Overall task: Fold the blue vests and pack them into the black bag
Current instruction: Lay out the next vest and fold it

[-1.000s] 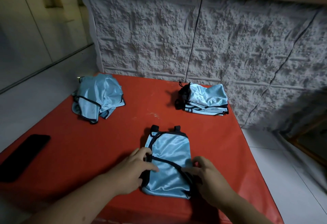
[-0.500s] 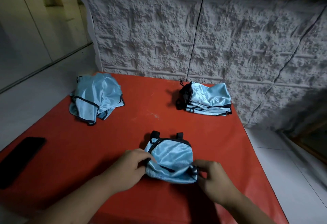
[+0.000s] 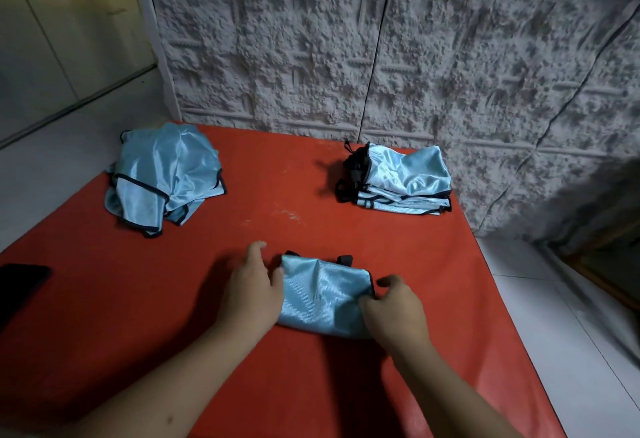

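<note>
Left hand (image 3: pixel 251 294) lies spread, right hand (image 3: pixel 393 309) pinches the folded shiny blue vest (image 3: pixel 323 295) mid-frame; best press flat, edges aligned.

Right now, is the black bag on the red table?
No, the table holds only vests, a folded stack and a dark flat thing.
</note>
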Tool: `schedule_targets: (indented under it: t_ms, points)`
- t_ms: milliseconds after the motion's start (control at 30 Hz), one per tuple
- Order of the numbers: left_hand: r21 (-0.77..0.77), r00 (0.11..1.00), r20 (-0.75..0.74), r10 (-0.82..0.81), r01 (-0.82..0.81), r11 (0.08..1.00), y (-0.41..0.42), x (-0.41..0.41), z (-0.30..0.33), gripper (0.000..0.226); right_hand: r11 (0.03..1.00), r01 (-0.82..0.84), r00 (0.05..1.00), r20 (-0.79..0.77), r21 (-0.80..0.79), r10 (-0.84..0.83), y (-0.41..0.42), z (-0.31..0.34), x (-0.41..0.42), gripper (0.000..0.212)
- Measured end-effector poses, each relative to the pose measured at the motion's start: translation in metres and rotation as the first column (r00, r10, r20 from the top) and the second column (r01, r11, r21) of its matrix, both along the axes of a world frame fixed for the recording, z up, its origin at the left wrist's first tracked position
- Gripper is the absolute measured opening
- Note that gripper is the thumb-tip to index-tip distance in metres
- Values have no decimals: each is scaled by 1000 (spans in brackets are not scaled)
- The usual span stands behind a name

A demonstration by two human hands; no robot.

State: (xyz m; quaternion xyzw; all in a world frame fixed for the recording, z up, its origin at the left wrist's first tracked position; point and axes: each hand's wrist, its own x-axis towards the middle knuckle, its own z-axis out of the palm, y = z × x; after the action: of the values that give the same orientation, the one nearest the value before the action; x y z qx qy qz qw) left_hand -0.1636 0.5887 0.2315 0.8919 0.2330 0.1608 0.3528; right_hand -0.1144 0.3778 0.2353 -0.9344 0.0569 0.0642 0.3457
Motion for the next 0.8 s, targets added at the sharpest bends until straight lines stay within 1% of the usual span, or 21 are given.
schedule_targets:
  t_ms: [33, 67, 100, 133, 167, 200, 233, 267, 300, 333, 400, 467, 533, 633, 700, 767, 800]
  points:
    - [108, 996, 90, -15, 5, 994, -5, -1, 5, 47, 1000, 1, 1000, 11, 4, -1, 2, 1, -1, 52]
    - [236, 978, 188, -88, 42, 971, -11, -3, 10, 46, 1000, -6, 1000, 18, 1, 6, 4, 2, -1, 60]
    - [358, 947, 247, -207, 109, 927, -17, -4, 14, 46, 1000, -15, 1000, 18, -16, 15, 7, 1, -2, 66]
    - [466, 906, 244, -347, 205, 861, -23, -5, 14, 43, 999, -23, 1000, 17, -43, 24, 10, 1, -3, 70]
    - [555, 863, 181, -472, 307, 773, -28, -6, 10, 40, 997, -26, 1000, 16, -75, 27, 12, 0, -3, 70]
    - [616, 831, 81, -550, 392, 683, -30, -5, 2, 38, 994, -21, 1000, 20, -107, 24, 14, 0, -2, 67]
    - [639, 825, -45, -563, 457, 619, -31, -3, -5, 39, 991, -11, 1000, 24, -130, 14, 16, 1, -1, 61]
    - [630, 830, -176, -529, 508, 588, -29, -1, -12, 43, 990, 1, 999, 33, -140, 4, 17, 2, 0, 55]
    - [599, 831, -281, -481, 543, 588, -27, 0, -16, 48, 991, 10, 999, 35, -136, -6, 17, 3, 1, 51]
    - [564, 823, -353, -446, 567, 600, -24, 1, -19, 53, 992, 22, 999, 31, -128, -18, 17, 3, 2, 49]
    - [487, 806, -412, -426, 590, 644, -21, 6, -25, 64, 990, 50, 999, 4, -129, -50, 17, 3, 4, 50]
    - [428, 809, -422, -409, 575, 697, -21, 8, -27, 73, 986, 73, 997, -13, -148, -75, 18, 2, 4, 52]
    - [405, 832, -381, -404, 543, 736, -22, 9, -26, 77, 986, 75, 997, -10, -151, -78, 19, 1, 5, 51]
    - [340, 844, -312, -436, 528, 778, -20, 10, -27, 78, 990, 32, 999, 35, -140, -27, 19, 2, 4, 43]
    - [304, 883, -204, -424, 468, 829, -17, 10, -27, 70, 993, 1, 997, 76, -119, 8, 17, 5, 2, 44]
    - [280, 928, -77, -365, 371, 885, -13, 11, -24, 61, 994, -18, 993, 116, -105, 30, 15, 7, 1, 48]
    - [285, 941, -31, -336, 331, 899, -10, 12, -23, 56, 994, -28, 989, 139, -110, 44, 15, 8, 1, 47]
